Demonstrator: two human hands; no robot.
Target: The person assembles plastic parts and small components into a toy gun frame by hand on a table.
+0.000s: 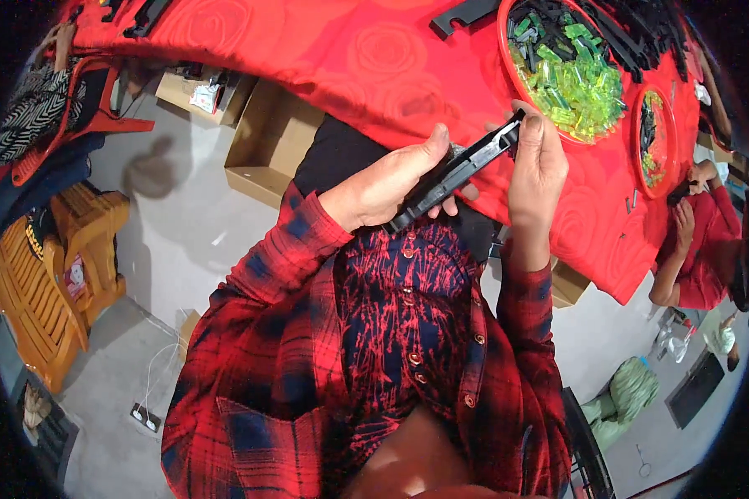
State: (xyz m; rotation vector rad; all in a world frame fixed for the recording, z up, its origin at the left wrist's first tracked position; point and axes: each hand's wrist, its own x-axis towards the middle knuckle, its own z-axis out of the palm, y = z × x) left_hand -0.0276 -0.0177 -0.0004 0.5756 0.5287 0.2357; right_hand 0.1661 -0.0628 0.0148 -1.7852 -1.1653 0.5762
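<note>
A long, narrow black plastic piece (pixel 456 175) with a channel along its length is held at a slant above my lap, close to the table's edge. My left hand (pixel 379 185) grips its lower end, palm beneath and thumb raised along the side. At its upper end, the thumb and fingers of my right hand (pixel 538 179) pinch the tip. Something pale shows inside the channel near that tip; I cannot make out what. Just beyond my right hand, a red basin (pixel 505 51) holds many translucent yellow-green pieces (pixel 578 96) and small black pieces.
A red cloth (pixel 333 50) covers the table, with black parts (pixel 466 15) along its far side. A smaller red basin (pixel 638 150) stands at right. Another person in red (pixel 711 241) works there. Cardboard box (pixel 266 141) and wooden chair (pixel 50 283) stand left.
</note>
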